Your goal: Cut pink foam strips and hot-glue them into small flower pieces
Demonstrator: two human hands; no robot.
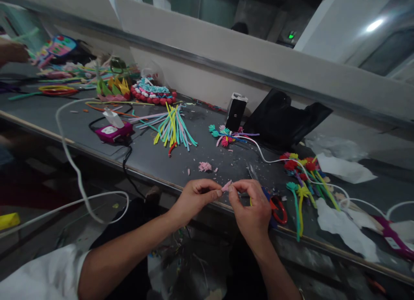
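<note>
Between my two hands, just over the table's front edge, is a small pink piece (227,186) that looks soft and fuzzy. The thumb and fingers of my left hand (194,201) pinch its left end. My right hand (251,205) pinches the other end, fingers curled. A small heap of pink bits (205,166) lies on the table just beyond my left hand. Scissors with a red handle (279,210) lie beside my right hand, partly hidden by it. Farther back, yellow, teal and lilac pipe cleaners (173,126) are fanned out in a bundle.
A phone (236,112) stands upright, with pipe-cleaner flowers (226,138) before it. More flowers (299,188) and torn white paper (346,226) lie right. A black bag (284,119) leans on the wall. Left are a purple power strip (114,132), a white cable (69,155) and another person's hand (13,52).
</note>
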